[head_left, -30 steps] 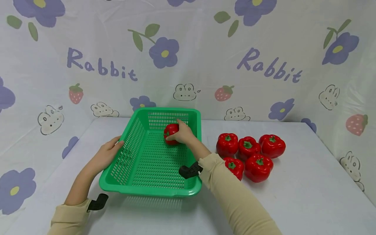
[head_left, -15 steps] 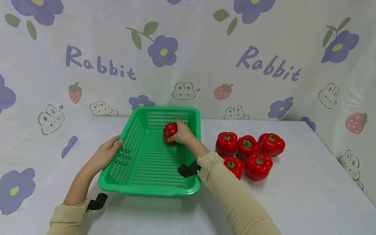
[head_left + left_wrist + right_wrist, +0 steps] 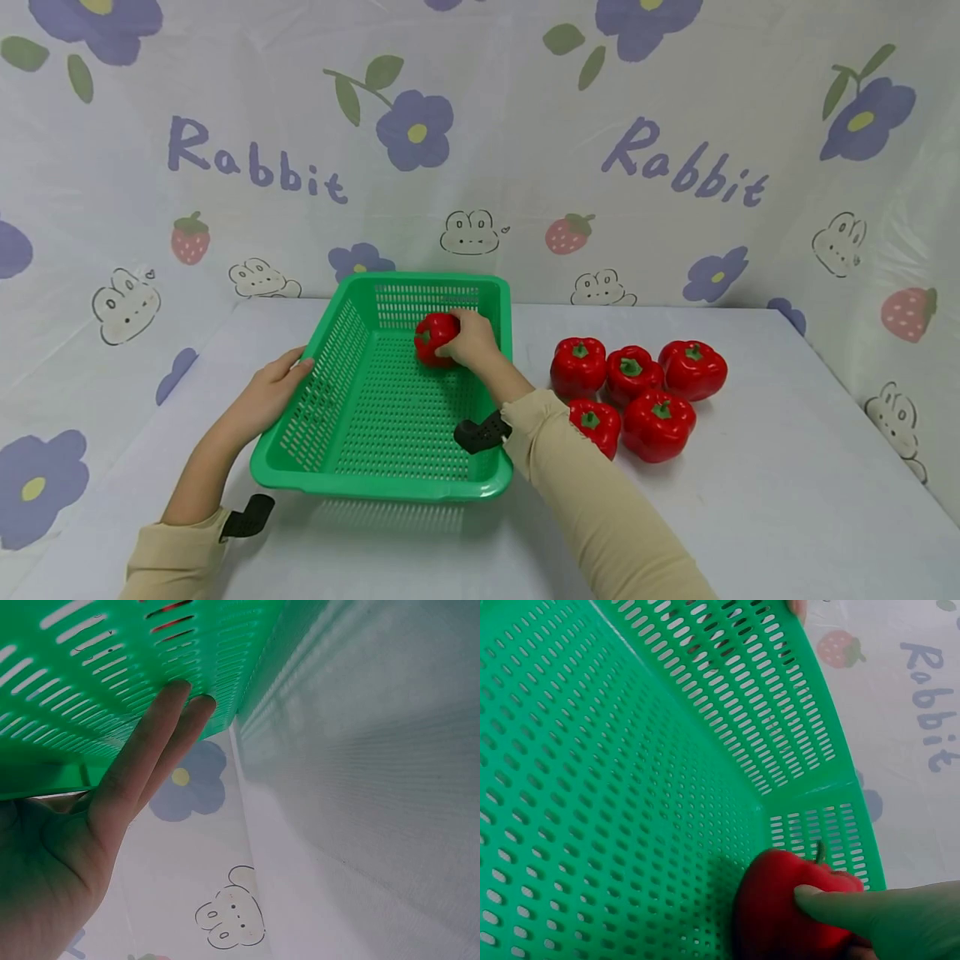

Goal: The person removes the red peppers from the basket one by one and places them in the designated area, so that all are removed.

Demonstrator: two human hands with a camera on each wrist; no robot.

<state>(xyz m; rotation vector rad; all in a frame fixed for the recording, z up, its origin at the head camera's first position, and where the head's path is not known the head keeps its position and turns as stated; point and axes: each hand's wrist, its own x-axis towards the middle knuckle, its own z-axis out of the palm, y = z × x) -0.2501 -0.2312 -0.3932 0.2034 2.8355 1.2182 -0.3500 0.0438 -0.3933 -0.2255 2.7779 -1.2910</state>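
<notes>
A green plastic basket (image 3: 390,487) with slotted walls stands at the middle, its near end raised over the table. My left hand (image 3: 272,393) holds its left rim, thumb at the top edge; two fingers (image 3: 142,750) lie along the outer wall in the left wrist view. Inside, toward the far right corner, my right hand (image 3: 474,342) grips a red bell pepper (image 3: 430,340) whose green stem points left. The right wrist view shows the thumb pressed on the pepper (image 3: 776,907), close to the basket floor; the other fingers are mostly hidden.
Several more red bell peppers (image 3: 660,425) stand in a cluster on the white table (image 3: 787,467), right of the basket. The right sleeve (image 3: 600,492) partly covers the nearest one. A printed cloth (image 3: 510,125) hangs behind the table.
The right hand and the pepper have turned slightly inside the basket, and the fingers sit a little lower. The left hand keeps its hold on the rim. The other peppers have not moved.
</notes>
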